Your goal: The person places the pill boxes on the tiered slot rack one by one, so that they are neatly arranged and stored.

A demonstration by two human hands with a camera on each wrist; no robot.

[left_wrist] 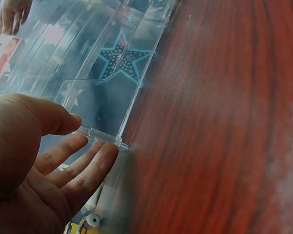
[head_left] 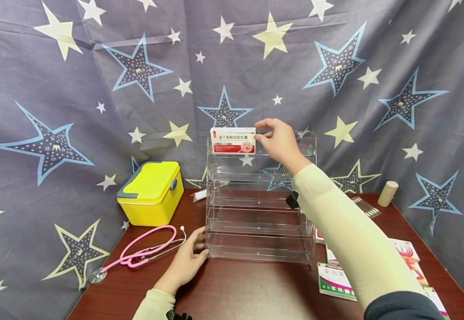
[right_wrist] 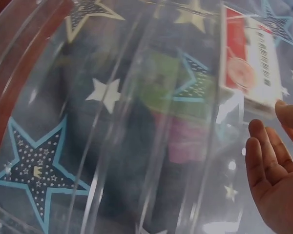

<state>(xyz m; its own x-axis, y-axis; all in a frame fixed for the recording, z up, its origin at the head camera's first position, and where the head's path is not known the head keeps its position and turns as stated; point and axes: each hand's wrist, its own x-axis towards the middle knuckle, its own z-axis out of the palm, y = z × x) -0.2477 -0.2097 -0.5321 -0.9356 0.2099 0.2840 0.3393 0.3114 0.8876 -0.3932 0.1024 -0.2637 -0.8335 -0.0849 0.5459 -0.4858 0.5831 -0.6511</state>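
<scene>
A white-and-red medicine box (head_left: 233,141) stands upright at the left of the top tier of a clear acrylic display rack (head_left: 259,254). My right hand (head_left: 279,141) is at the box's right edge, thumb and index finger apart. In the right wrist view, the thumb tip lies close to the corner of the medicine box (right_wrist: 254,63), and the other fingers are spread away from it. Low on the rack's left side, my left hand (head_left: 185,262) rests its fingertips against the clear side panel. The left wrist view shows its thumb (left_wrist: 58,117) by the front corner.
A yellow lidded case (head_left: 149,195) and a pink stethoscope (head_left: 125,258) are left of the rack. Several medicine boxes, one green and white (head_left: 333,280), lie at right, partly hidden by my right arm. A beige roll (head_left: 388,194) stands at the back right.
</scene>
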